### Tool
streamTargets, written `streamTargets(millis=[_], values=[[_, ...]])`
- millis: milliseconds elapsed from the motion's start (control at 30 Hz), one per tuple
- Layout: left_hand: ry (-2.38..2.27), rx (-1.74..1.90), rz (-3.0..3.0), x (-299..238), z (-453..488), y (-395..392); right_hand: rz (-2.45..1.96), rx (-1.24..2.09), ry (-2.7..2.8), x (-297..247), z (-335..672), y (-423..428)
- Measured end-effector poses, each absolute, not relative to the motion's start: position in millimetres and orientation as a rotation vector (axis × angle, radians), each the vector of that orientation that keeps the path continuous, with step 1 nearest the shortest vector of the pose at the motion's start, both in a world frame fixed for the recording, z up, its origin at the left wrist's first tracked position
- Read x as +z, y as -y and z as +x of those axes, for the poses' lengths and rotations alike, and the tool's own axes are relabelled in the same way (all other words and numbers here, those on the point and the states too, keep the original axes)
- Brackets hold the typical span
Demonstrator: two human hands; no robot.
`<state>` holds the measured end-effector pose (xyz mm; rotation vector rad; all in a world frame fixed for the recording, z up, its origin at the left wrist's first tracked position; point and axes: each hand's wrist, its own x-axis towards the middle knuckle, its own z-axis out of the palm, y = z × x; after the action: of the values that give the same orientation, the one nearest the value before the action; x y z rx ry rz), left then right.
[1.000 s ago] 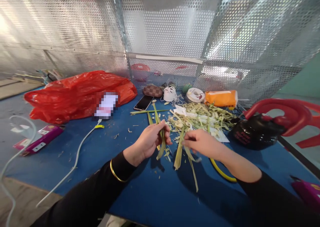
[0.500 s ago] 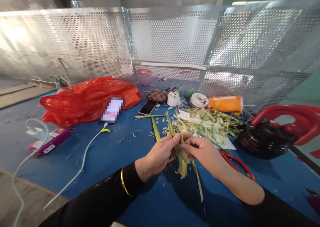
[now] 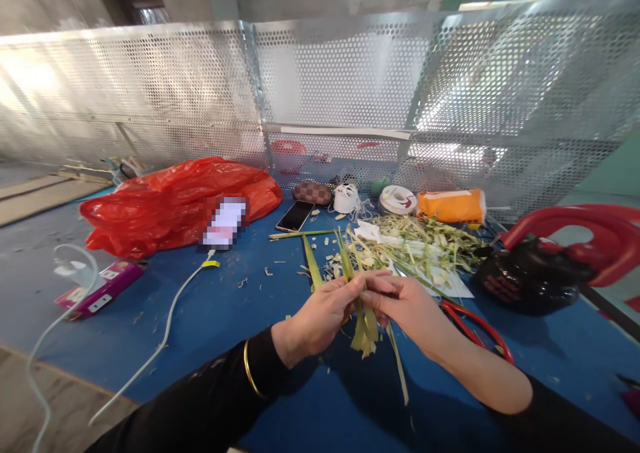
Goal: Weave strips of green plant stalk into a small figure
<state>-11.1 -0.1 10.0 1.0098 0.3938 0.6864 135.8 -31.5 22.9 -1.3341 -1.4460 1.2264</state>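
Two hands meet over the blue table [image 3: 225, 353], their fingertips touching in front of you. Your left hand [image 3: 323, 320] pinches a bunch of leaf strips [image 3: 370, 338] between thumb and fingers; the strip tips point away from you, and the ragged lower ends hang beneath the grip. Your right hand [image 3: 413, 310] closes thumb and forefinger on the same bunch from the opposite side. Its other fingers are curled and partly hidden; you cannot tell what they touch. One narrow strip [image 3: 399, 368] trails below your right hand. A separate green leaf [image 3: 312, 263] projects beyond your left hand, pointed end away from you. A gold bangle [image 3: 251, 371] encircles your left cuff.

Beyond your right hand, locate the heap of cuttings [image 3: 425, 236], lying partly on white paper [image 3: 460, 288]. Red looped handles [image 3: 499, 338] show just beside your right forearm. Behind the heap are a tape roll [image 3: 399, 200] and an orange packet [image 3: 453, 205]. Left of the roll, find a checked case [image 3: 313, 193] and a dark-screened phone [image 3: 296, 216]. Farther left, a lit phone [image 3: 226, 221], connected to a white cable [image 3: 175, 306], lies just in front of a red plastic bag [image 3: 170, 203].
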Motion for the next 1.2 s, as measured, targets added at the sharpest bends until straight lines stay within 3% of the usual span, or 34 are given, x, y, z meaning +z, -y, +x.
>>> streamTargets(millis=[533,800,1033,1200], values=[[-0.443,0.989,0.738,23.0,-22.0,-16.2,-1.284,1.323,1.426,20.0,129.8,34.1],[-0.398,0.996,0.736,21.7,-17.3,-9.8,-1.392,1.091,1.677,3.6,129.5,32.7],[-0.371,0.954,0.676,16.6,-16.5,-7.8,-1.163,1.656,1.397,2.9,123.1,38.5],[-0.385,0.914,0.512,16.6,-20.5,-16.9,-1.225,1.743,1.350,7.8,124.8,38.3]])
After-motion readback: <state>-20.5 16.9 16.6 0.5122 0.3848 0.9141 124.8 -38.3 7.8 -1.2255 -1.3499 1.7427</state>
